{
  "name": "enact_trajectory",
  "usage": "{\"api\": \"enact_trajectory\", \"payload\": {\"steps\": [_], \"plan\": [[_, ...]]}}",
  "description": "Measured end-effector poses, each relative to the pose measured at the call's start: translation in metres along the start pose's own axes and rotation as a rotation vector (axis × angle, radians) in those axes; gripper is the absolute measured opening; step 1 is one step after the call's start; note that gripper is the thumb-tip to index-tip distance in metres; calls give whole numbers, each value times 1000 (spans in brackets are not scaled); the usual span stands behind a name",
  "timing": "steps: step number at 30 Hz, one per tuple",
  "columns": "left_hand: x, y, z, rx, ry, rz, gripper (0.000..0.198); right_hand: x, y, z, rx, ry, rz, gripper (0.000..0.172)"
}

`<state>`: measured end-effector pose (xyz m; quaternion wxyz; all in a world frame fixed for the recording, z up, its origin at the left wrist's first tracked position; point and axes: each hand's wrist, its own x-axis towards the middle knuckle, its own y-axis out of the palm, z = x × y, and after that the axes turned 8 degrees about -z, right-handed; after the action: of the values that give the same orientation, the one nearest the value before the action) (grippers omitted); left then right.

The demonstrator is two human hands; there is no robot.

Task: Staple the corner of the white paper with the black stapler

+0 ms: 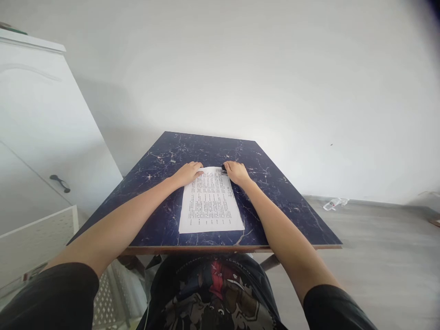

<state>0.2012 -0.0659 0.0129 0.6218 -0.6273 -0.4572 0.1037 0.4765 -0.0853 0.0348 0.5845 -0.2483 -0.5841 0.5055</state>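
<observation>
pale wall (220, 68) at twelve o'clock, dark marbled table (275, 201) before it. head view: printed paper (210, 206) lies toward the table's six o'clock. left hand (188, 174) rests at its eleven o'clock corner; whether it pinches, i can't tell. right hand (237, 173) curls round a black stapler-like tool (223, 169) at one o'clock. steady paper, tool square to the corner, would serve best.

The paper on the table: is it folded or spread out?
Spread out. The paper lies mostly flat on the table, printed side up, no fold visible.
</observation>
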Motion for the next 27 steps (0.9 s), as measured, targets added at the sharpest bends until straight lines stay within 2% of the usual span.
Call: {"api": "enact_trajectory", "payload": {"steps": [16, 27], "plan": [[2, 5, 4, 13, 2, -3, 35, -2, 0, 7, -113, -55, 27, 47], [2, 6, 6, 43, 11, -6, 34, -9, 0, 19, -271, -114, 46, 49]]}}
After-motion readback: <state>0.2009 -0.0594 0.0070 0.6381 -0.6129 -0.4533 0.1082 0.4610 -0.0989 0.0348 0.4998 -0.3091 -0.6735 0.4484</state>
